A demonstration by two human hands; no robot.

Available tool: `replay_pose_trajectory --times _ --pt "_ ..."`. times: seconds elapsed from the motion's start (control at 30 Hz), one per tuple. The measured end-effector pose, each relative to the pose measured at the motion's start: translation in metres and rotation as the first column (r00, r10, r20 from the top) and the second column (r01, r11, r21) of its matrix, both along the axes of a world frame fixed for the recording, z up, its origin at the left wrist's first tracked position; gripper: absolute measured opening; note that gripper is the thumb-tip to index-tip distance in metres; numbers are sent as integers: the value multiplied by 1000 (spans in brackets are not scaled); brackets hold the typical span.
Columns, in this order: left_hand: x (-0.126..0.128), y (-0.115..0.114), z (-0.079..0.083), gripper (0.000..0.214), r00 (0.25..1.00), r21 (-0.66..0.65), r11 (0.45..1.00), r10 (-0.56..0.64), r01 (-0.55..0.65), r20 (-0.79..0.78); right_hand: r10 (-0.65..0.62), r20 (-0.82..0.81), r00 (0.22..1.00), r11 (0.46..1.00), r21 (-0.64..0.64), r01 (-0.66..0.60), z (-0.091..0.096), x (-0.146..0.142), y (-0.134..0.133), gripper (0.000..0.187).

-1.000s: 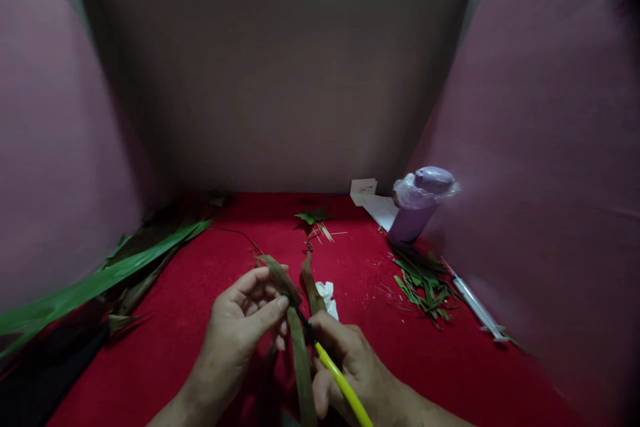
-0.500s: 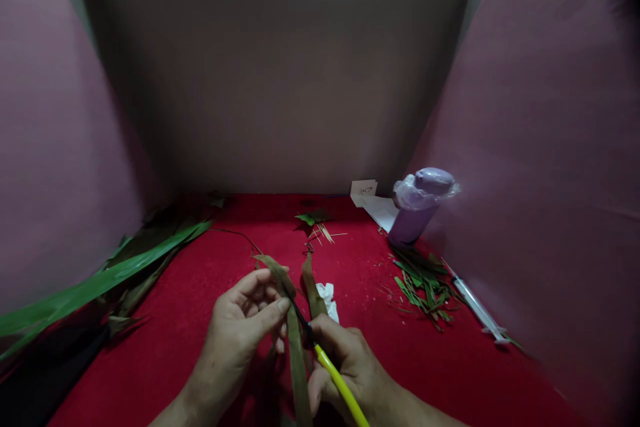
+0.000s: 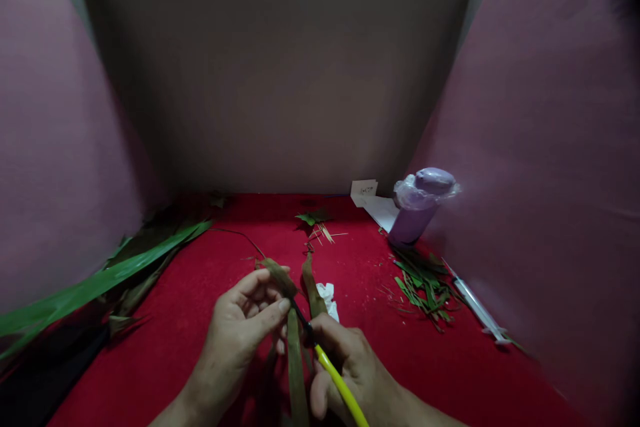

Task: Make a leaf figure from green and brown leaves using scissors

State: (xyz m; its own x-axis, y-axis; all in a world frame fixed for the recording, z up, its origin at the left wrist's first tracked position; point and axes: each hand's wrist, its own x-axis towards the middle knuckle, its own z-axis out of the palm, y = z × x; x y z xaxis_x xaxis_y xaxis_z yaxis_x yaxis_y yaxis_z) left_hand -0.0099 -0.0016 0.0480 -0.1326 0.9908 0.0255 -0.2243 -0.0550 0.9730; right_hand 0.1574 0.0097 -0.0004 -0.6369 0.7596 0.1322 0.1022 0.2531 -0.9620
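L hand [image 3: 254, 313] pinches olive-brown leaf strip [image 3: 295, 360], long axis nr-to-far btwn hands, while R hand [image 3: 353, 367] grips yellow-handled tool [image 3: 340, 381] aslant, blk end prob. touching strip.

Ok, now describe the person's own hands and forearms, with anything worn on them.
The left hand and right hand are both ungloved, with no ring showing on the fingers in view. No watch or bracelet shows at either wrist, and no sleeve covers the visible part of the left forearm or right forearm. I can make out no markings.
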Motion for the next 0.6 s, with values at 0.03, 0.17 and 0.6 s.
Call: replay_pose_trajectory --times 0.03,0.17,0.6 --pt "0 0 0 25 1000 -1 1000 -1 1 -4 3 7 1000 1000 4 -3 2 0 0 40" --pt "1 -1 0 28 1000 -8 1000 -9 9 -19 -3 5 1000 999 34 2 7 1 0 39" --pt "4 -1 0 36 997 -66 995 -72 72 4 5 -49 999 1000 5 -5 3 -2 3 48"
